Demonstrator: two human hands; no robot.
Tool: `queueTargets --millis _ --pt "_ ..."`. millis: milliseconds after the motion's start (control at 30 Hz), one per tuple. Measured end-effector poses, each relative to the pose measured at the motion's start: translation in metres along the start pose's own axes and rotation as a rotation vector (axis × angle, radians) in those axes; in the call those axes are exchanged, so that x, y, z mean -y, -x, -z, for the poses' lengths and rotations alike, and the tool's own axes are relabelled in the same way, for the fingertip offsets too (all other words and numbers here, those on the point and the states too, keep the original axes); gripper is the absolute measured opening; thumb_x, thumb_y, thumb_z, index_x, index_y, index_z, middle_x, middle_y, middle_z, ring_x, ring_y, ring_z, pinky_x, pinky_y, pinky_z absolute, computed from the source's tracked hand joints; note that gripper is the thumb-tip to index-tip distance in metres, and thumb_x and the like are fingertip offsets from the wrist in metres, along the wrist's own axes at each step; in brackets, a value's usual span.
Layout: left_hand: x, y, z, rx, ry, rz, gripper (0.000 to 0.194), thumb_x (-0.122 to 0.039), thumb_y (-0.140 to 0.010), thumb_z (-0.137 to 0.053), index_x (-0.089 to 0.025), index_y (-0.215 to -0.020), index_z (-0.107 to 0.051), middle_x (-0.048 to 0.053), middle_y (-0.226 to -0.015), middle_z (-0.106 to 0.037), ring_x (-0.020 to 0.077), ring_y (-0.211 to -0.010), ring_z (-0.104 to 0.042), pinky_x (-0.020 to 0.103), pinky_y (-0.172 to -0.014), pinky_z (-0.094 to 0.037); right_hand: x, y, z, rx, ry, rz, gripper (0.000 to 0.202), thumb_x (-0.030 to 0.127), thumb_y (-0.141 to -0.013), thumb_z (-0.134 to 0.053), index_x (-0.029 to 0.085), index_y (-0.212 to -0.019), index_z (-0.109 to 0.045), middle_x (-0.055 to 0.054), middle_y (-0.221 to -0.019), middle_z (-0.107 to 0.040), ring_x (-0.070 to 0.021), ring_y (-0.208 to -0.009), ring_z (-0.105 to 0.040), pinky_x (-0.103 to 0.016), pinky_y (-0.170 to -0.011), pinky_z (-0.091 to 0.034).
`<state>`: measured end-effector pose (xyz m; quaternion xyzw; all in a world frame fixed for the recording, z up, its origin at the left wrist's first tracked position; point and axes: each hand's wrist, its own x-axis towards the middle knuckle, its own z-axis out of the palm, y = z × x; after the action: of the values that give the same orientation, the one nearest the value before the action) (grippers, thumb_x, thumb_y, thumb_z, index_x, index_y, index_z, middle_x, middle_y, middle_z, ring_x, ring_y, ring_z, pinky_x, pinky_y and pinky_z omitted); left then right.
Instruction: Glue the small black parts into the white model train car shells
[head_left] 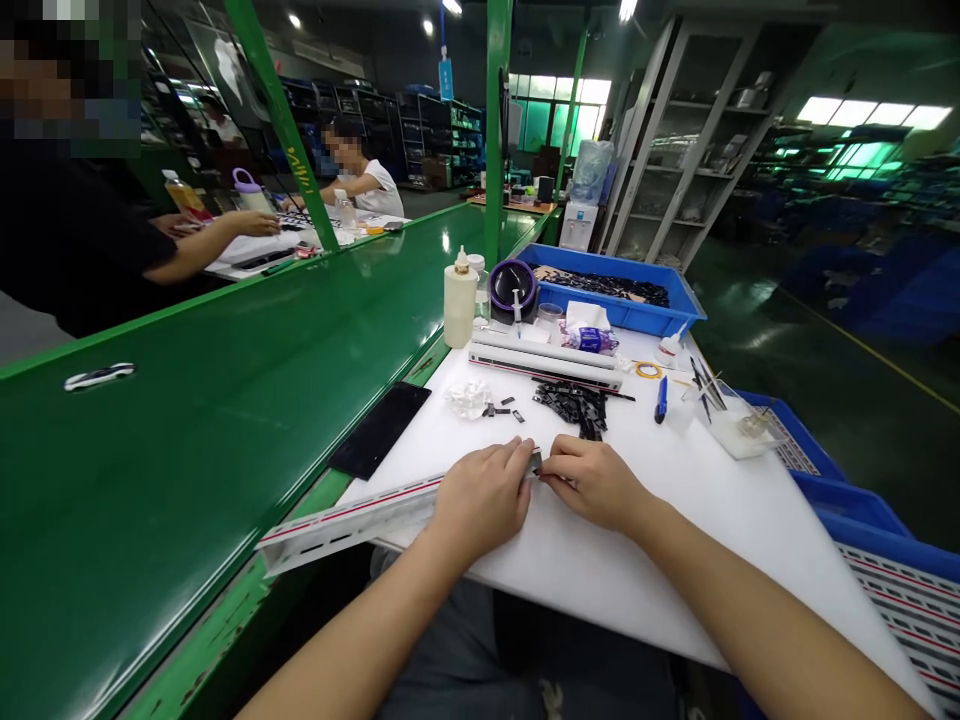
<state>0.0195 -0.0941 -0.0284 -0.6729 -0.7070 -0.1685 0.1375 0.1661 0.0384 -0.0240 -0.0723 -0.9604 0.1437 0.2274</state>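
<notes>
My left hand [484, 497] is wrapped over a long white slotted channel strip [349, 520] with a red stripe. The strip slants from the table's left edge to under my fingers. At its right end, my right hand [594, 482] pinches with thumb and fingertips; a small dark piece [535, 465] shows there, though I cannot tell what the fingers hold. Beyond my hands lies a heap of small black parts [571, 402], with several loose ones beside a crumpled clear plastic wrap [469, 399]. Further back, white strips [544, 366] lie crosswise.
A cream squeeze bottle [459, 305], a round black-purple container [513, 287] and a blue bin [622, 318] stand at the back. A blue cutter knife [661, 400] lies right. A green conveyor belt [225, 440] runs along the left; co-workers sit across it.
</notes>
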Motion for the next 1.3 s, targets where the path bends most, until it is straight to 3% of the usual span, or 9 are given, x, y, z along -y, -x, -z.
queueTargets --millis 133,300,400,533,633,800,933,1067,1300 --pt "-0.001 0.001 0.0 -0.011 -0.019 0.044 0.042 -0.027 -0.089 -0.053 -0.013 -0.129 -0.05 0.01 -0.11 -0.073 0.0251 -0.093 -0.069 0.038 -0.078 -0.056 -0.002 0.003 -0.006 0.017 0.06 0.006 0.016 0.019 -0.091 -0.054 0.021 -0.088 -0.069 -0.001 -0.082 -0.06 -0.0129 -0.069 -0.056 -0.025 -0.06 -0.04" --pt "-0.001 -0.003 0.005 0.024 -0.042 -0.006 0.021 -0.024 -0.089 -0.053 -0.019 -0.108 -0.06 0.007 -0.139 -0.058 0.0229 -0.091 -0.07 0.036 -0.074 -0.057 -0.003 0.004 0.009 -0.073 0.061 0.022 0.013 0.02 -0.089 -0.055 0.021 -0.093 -0.068 -0.003 -0.086 -0.063 -0.0154 -0.071 -0.059 -0.027 -0.059 -0.043" --pt "0.0 -0.003 0.007 0.046 -0.096 -0.041 0.015 -0.024 -0.091 -0.049 -0.021 -0.095 -0.064 0.003 -0.145 -0.053 0.0239 -0.09 -0.07 0.039 -0.073 -0.058 -0.012 0.013 0.039 -0.42 0.044 -0.06 0.011 0.02 -0.089 -0.053 0.021 -0.091 -0.064 -0.005 -0.085 -0.061 -0.0174 -0.073 -0.059 -0.03 -0.065 -0.048" --pt "0.001 -0.004 0.005 0.023 -0.118 -0.079 0.025 -0.027 -0.095 -0.045 -0.023 -0.102 -0.069 0.005 -0.144 -0.053 0.0251 -0.091 -0.07 0.041 -0.076 -0.058 -0.036 0.031 0.084 -0.987 0.263 -0.543 0.016 0.028 -0.089 -0.048 0.021 -0.101 -0.056 -0.012 -0.101 -0.055 -0.0251 -0.091 -0.059 -0.04 -0.08 -0.052" --pt "0.001 -0.006 0.002 0.018 -0.116 -0.107 0.029 -0.029 -0.095 -0.045 -0.021 -0.106 -0.07 0.008 -0.143 -0.054 0.0274 -0.099 -0.068 0.043 -0.081 -0.058 -0.06 0.042 0.104 -1.15 0.29 -0.788 0.036 0.025 -0.086 -0.043 0.019 -0.122 -0.043 -0.016 -0.119 -0.05 -0.0258 -0.105 -0.058 -0.041 -0.086 -0.052" --pt "0.0 -0.011 0.002 0.051 -0.117 -0.12 0.029 -0.028 -0.094 -0.046 -0.022 -0.108 -0.07 0.006 -0.135 -0.061 0.028 -0.105 -0.065 0.045 -0.084 -0.057 -0.081 0.048 0.108 -0.918 0.07 -0.861 0.05 0.025 -0.083 -0.049 0.018 -0.131 -0.035 -0.016 -0.128 -0.052 -0.0241 -0.117 -0.056 -0.038 -0.094 -0.051" --pt "0.001 -0.01 0.003 0.072 -0.125 -0.124 0.029 -0.028 -0.095 -0.045 -0.023 -0.109 -0.07 0.004 -0.135 -0.061 0.0273 -0.107 -0.064 0.045 -0.085 -0.056 -0.079 0.046 0.099 -0.577 0.16 -1.02 0.063 0.028 -0.082 -0.057 0.012 -0.139 -0.034 -0.019 -0.137 -0.052 -0.0306 -0.126 -0.051 -0.042 -0.105 -0.042" --pt "0.001 -0.009 0.003 0.083 -0.128 -0.127 0.029 -0.028 -0.096 -0.044 -0.024 -0.107 -0.07 0.004 -0.136 -0.06 0.0267 -0.107 -0.063 0.045 -0.085 -0.056 -0.08 0.044 0.091 -0.304 0.236 -1.163 0.063 0.03 -0.084 -0.057 0.009 -0.139 -0.036 -0.022 -0.13 -0.059 -0.0366 -0.122 -0.054 -0.046 -0.1 -0.043" --pt "0.002 -0.01 0.002 0.086 -0.116 -0.127 0.029 -0.027 -0.096 -0.044 -0.024 -0.11 -0.069 0.005 -0.137 -0.059 0.0272 -0.109 -0.062 0.045 -0.087 -0.055 -0.093 0.046 0.08 -0.19 0.251 -1.191 0.06 0.034 -0.083 -0.061 0.007 -0.133 -0.043 -0.023 -0.124 -0.061 -0.0361 -0.116 -0.058 -0.042 -0.095 -0.044"
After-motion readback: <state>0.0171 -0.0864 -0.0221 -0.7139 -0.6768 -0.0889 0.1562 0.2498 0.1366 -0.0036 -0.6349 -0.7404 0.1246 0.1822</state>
